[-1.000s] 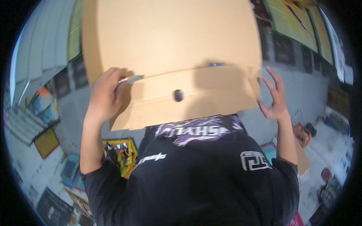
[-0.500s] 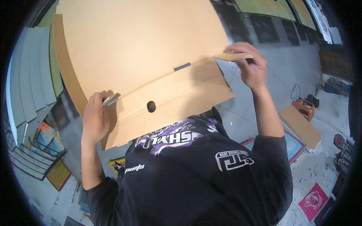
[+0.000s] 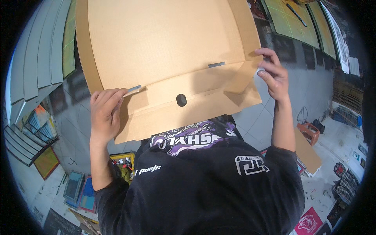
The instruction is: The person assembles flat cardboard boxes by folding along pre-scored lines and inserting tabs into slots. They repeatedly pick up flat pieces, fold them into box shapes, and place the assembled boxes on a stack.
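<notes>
A brown cardboard box (image 3: 164, 39), partly folded, spreads in front of my chest. Its left and right side walls stand up, and the near front panel (image 3: 156, 117) with an oval hole slopes toward me. My left hand (image 3: 105, 113) is closed around the left corner, pinching a small flap (image 3: 135, 91). At the right corner, my right hand (image 3: 276, 76) has its fingers on the side wall's edge and its thumb lower, by the corner. The right corner flap (image 3: 243, 78) lies folded inward against the front panel. Dark slots show along the crease.
Grey panels (image 3: 39, 51) lean at the far left above a black metal rack (image 3: 27, 145). Framed screens (image 3: 74, 186) stand at lower left. An orange stool (image 3: 308, 133) and flat cardboard (image 3: 307, 152) are at right. A pen (image 3: 296, 15) lies on a yellow-green panel (image 3: 282, 23).
The right side wall has come upright and the right corner flap has turned inward. My right hand has shifted from pinching that flap to the corner's outer edge. My left hand keeps its pinch.
</notes>
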`<state>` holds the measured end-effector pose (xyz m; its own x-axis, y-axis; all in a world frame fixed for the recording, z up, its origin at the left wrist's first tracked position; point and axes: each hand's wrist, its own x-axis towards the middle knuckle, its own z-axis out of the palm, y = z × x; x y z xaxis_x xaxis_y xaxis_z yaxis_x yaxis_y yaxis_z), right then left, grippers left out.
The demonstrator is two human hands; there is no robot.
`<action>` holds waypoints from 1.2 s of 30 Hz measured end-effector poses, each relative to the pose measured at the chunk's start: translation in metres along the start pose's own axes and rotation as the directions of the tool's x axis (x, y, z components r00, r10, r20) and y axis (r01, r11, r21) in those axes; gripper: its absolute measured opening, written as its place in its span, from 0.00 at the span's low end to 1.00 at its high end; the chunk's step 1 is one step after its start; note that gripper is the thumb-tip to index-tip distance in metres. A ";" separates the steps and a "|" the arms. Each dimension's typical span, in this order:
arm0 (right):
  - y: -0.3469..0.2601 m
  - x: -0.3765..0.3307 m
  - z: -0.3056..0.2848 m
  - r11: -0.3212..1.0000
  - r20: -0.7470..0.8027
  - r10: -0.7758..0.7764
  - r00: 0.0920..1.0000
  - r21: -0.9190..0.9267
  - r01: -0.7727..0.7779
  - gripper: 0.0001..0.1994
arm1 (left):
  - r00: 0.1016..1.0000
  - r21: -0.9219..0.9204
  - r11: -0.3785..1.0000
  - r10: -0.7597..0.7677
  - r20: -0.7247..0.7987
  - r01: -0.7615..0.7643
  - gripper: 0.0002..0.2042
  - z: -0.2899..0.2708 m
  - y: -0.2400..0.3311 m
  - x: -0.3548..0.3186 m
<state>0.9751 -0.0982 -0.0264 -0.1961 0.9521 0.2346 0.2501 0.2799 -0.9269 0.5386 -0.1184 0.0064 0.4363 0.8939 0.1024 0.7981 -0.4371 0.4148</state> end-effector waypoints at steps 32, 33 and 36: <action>-0.023 0.048 0.020 0.852 0.054 0.522 0.851 -0.086 -0.517 0.54 | 0.816 -0.291 0.851 -0.240 0.526 0.438 0.11 -0.030 -0.017 0.046; -0.023 0.050 0.019 0.832 0.082 0.553 0.829 -0.113 -0.543 0.53 | 0.821 -0.279 0.868 -0.219 0.526 0.410 0.10 -0.031 -0.019 0.047; -0.025 0.054 0.021 0.823 0.085 0.566 0.820 0.006 -0.568 0.48 | 0.834 -0.282 0.902 -0.136 0.534 0.328 0.09 -0.035 -0.026 0.054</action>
<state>0.9380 -0.0561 0.0038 -0.0999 0.9288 -0.3569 0.3116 -0.3115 -0.8977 0.5271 -0.0556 0.0327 0.4772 0.7525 -0.4539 0.7456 -0.0733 0.6623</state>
